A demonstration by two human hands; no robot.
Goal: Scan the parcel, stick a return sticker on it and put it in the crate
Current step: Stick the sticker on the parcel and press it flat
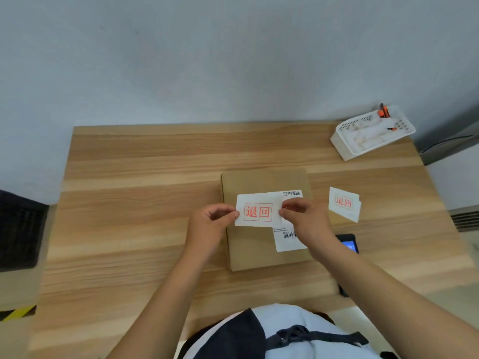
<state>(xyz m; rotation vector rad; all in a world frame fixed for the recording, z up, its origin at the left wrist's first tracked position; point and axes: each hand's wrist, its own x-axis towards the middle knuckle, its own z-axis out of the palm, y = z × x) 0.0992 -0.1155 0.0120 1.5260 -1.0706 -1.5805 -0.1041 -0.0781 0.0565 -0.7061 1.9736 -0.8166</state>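
Both hands meet over the parcel (261, 182) and hold one sticker (256, 211) between them. Left hand (207, 224) pinches the sticker's left edge between thumb and curled fingers; right hand (303, 216) pinches its right edge the same way. So each hand is closed in a fingertip grip on the sticker, which is white with a red boxed stamp of two characters, face up and roughly level. Whether it already touches the parcel cannot be told.

Under the hands the parcel, a flat brown cardboard box, lies on the wooden table (134, 203). Its white label (289, 238) shows from beneath the right hand, with one barcode just beyond the right fingers and another just below them; the sticker overlaps the label's left part.

To the right of the right hand, apart from the parcel, lies a small stack of stickers (344, 203) with the same red stamp. Just beside the right wrist, on its outer side, a dark device with a lit blue screen (350, 243) pokes out from behind the forearm. Farther beyond the right hand, at the table's far corner, stands a white basket (373, 133) with an orange-and-black tool (383, 111) sticking up from it. Well to the left of the left hand, off the table's edge, sits a dark crate (20, 229), only partly in view.
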